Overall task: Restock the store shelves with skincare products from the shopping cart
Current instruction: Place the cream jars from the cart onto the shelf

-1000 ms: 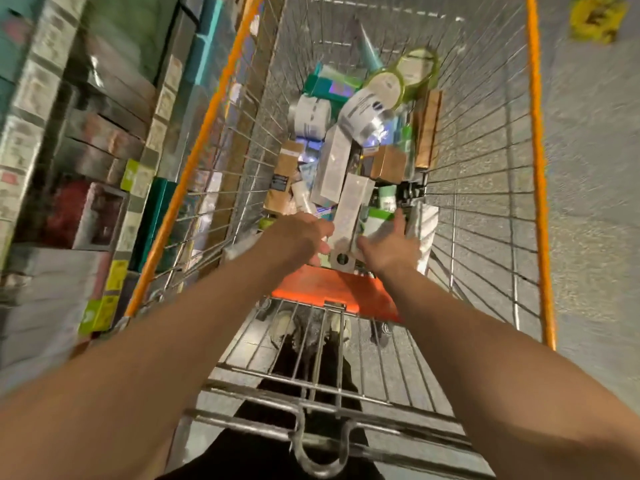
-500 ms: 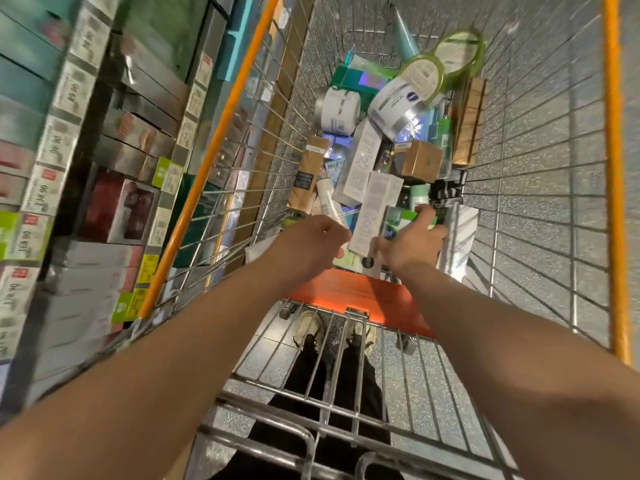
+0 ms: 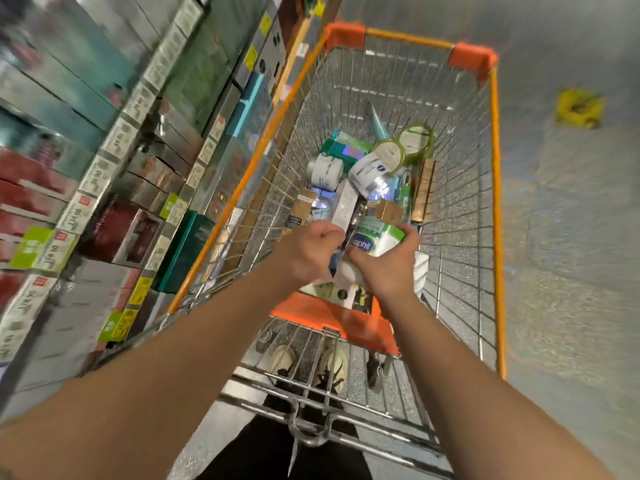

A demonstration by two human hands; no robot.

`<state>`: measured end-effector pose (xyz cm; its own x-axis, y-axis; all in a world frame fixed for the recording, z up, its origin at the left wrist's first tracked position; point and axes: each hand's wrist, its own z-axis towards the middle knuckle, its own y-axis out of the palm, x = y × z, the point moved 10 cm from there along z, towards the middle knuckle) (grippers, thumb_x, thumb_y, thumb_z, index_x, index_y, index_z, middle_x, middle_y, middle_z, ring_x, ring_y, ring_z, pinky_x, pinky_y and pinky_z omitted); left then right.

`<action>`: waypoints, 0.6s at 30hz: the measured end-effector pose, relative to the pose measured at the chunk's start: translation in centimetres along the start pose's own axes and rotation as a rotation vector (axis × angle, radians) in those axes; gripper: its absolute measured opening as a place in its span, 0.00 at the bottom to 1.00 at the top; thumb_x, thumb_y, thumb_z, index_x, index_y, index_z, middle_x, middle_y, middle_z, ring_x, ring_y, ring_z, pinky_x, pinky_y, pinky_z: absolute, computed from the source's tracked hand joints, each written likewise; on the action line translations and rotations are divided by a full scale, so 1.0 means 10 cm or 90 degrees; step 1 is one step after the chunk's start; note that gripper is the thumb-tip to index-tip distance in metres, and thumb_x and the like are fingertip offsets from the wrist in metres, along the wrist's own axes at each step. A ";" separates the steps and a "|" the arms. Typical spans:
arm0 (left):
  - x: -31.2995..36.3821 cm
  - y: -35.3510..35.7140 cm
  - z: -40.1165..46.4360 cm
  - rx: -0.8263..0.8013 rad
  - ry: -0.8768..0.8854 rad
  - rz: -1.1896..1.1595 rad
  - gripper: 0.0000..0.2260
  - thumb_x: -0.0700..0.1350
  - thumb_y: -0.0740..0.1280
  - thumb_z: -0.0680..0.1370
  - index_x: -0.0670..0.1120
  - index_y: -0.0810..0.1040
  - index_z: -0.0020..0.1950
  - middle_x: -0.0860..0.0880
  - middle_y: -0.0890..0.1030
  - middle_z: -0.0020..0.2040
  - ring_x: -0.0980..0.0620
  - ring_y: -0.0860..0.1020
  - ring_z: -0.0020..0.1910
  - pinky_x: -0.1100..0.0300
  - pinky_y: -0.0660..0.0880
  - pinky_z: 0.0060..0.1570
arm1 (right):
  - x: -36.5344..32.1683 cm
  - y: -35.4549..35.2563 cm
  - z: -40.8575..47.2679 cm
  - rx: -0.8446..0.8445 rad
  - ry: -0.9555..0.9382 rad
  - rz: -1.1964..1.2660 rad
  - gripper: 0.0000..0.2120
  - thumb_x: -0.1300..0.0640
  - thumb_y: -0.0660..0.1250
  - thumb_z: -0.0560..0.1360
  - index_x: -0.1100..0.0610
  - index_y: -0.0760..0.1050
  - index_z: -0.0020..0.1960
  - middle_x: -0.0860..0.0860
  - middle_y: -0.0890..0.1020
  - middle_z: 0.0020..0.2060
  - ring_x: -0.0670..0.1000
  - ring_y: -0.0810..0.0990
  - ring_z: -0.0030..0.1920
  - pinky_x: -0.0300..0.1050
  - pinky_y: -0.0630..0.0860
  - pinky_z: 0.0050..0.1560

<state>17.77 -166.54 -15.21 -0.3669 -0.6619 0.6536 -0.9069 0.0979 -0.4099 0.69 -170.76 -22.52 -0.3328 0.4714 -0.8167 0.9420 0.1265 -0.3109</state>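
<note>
A wire shopping cart (image 3: 496, 216) with orange trim stands in front of me, holding several skincare boxes, jars and tubes (image 3: 363, 174). Both my arms reach into its near end. My right hand (image 3: 389, 268) grips a white and green bottle (image 3: 375, 237) with blue lettering, lifted a little above the pile. My left hand (image 3: 308, 252) is closed just beside the bottle; a small dark item seems to sit under its fingers, though I cannot tell what it is.
Store shelves (image 3: 114, 188) with boxed products and price tags run along the left, close to the cart's side. An orange flap (image 3: 332, 317) closes the cart's near end. Grey speckled floor lies to the right, with a yellow marker (image 3: 580, 107) on it.
My right hand has closed on the white and green bottle and raised it out of the pile. My left hand stayed next to it. The view has tilted to show the cart's far end.
</note>
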 end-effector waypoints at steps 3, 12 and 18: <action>0.17 -0.15 -0.21 0.033 0.050 -0.037 0.15 0.60 0.61 0.83 0.63 0.76 0.69 0.50 0.79 0.66 0.51 0.77 0.62 0.53 0.72 0.65 | -0.51 -0.09 -0.28 -0.031 -0.061 0.053 0.43 0.51 0.82 0.64 0.43 0.56 0.68 0.46 0.76 0.57 0.47 0.81 0.54 0.37 0.79 0.50; 0.71 -0.84 -1.21 0.054 0.251 -0.274 0.28 0.64 0.60 0.76 0.72 0.59 0.76 0.63 0.64 0.77 0.83 0.69 0.57 0.79 0.72 0.49 | -1.85 -0.12 -1.13 -0.156 -0.171 0.208 0.35 0.55 0.83 0.67 0.37 0.67 0.64 0.44 0.83 0.54 0.42 0.85 0.50 0.49 0.85 0.51; 0.77 -1.42 -1.77 0.115 0.307 -0.404 0.29 0.73 0.64 0.72 0.74 0.67 0.73 0.60 0.77 0.71 0.54 0.80 0.66 0.44 0.77 0.66 | -2.48 0.21 -1.73 -0.289 -0.222 0.263 0.34 0.56 0.81 0.68 0.40 0.69 0.66 0.51 0.85 0.54 0.54 0.87 0.50 0.54 0.85 0.43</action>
<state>24.16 -159.87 6.90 0.1187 -0.1553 0.9807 -0.9398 -0.3362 0.0605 11.73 -167.09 5.52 0.1334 0.2617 -0.9559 0.8935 0.3855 0.2302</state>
